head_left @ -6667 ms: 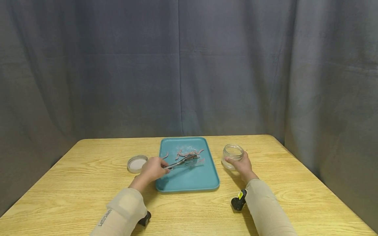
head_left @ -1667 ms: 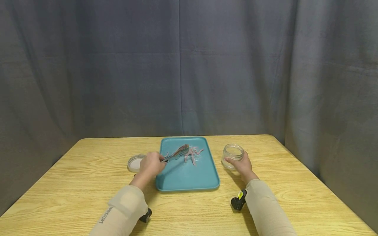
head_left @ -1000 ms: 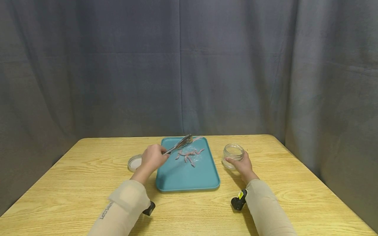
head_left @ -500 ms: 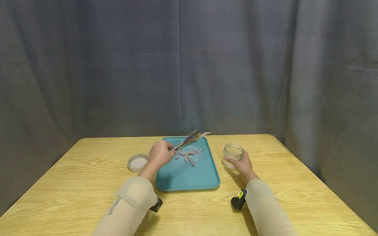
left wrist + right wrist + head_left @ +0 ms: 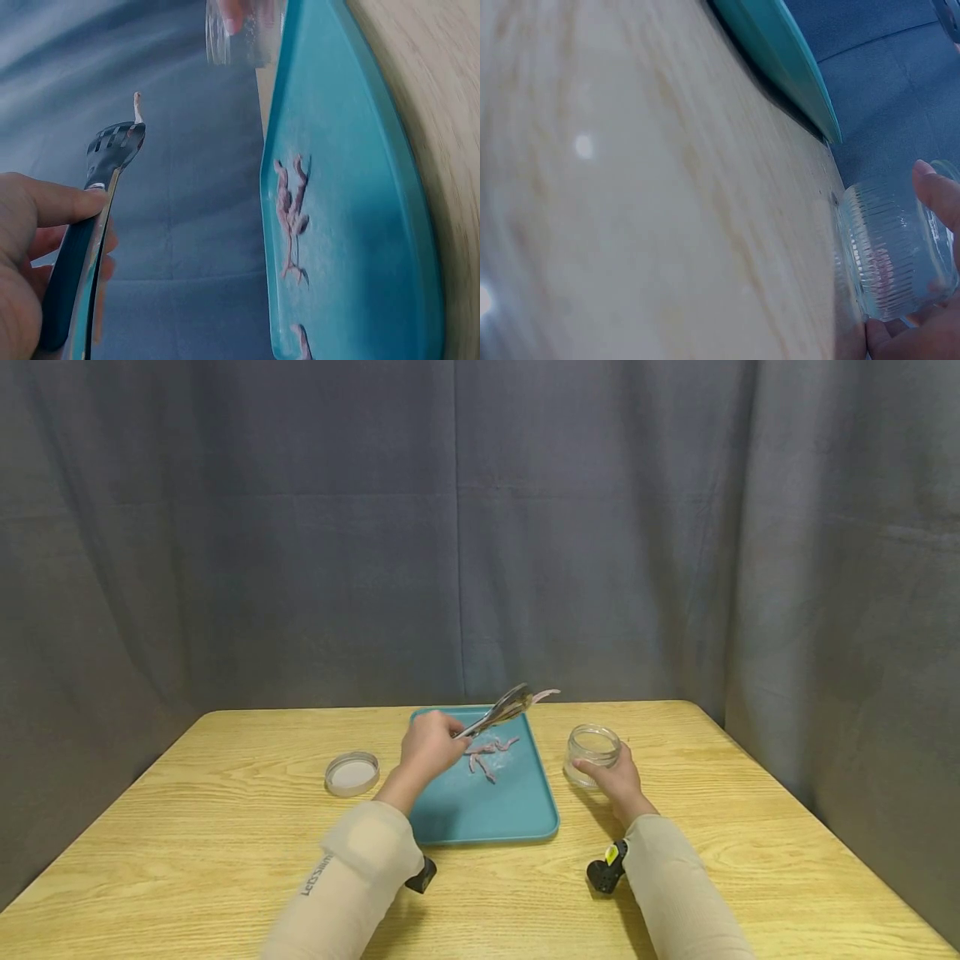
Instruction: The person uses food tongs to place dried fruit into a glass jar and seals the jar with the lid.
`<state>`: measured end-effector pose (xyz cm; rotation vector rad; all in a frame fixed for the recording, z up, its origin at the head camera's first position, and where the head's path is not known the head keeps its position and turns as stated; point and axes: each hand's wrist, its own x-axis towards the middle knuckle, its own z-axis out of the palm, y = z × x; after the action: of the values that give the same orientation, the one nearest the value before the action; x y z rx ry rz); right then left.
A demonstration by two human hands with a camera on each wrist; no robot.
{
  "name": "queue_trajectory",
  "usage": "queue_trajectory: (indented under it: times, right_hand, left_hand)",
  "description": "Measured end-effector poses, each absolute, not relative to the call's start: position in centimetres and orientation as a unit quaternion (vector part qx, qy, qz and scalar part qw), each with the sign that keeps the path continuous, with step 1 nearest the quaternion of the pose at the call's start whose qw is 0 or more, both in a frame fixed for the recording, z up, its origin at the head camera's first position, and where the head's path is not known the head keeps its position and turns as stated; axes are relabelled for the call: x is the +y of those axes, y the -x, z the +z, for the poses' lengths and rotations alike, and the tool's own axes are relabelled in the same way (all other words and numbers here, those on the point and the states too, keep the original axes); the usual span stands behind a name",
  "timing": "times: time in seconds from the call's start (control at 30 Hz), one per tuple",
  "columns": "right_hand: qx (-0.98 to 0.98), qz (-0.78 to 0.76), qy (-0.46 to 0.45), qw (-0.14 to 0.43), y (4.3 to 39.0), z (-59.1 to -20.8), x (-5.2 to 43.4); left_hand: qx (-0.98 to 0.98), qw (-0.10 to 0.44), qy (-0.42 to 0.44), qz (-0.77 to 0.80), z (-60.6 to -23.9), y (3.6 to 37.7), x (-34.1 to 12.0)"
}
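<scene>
Metal slotted tongs [image 5: 512, 703] sit pinched in the left hand [image 5: 432, 744], a thin pink strip [image 5: 546, 695] jutting beyond; the right hand [image 5: 618, 783] clasps a ribbed glass jar [image 5: 582, 752].

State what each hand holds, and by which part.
Left hand: the tongs, by the handles; they grip a pink strip, one end jutting out. Right hand: the jar, by its side.
</scene>
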<state>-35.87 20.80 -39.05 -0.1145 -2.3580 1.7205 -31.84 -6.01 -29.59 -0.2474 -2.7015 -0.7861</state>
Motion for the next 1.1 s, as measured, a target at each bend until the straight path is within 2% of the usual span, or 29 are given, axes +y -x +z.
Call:
queue_trajectory:
  times: [0.33,1.1]
  right_hand:
    - [-0.798,0.591,0.035,0.115,35.7,-39.0,20.7]
    - [-0.793,0.598,0.033,0.11,35.7,-39.1,21.0]
  left_hand:
    - [-0.943,0.137,0.096,-0.287,-29.8,31.9,-3.9]
    - [-0.941,0.132,0.107,-0.293,-30.8,32.0,-1.0]
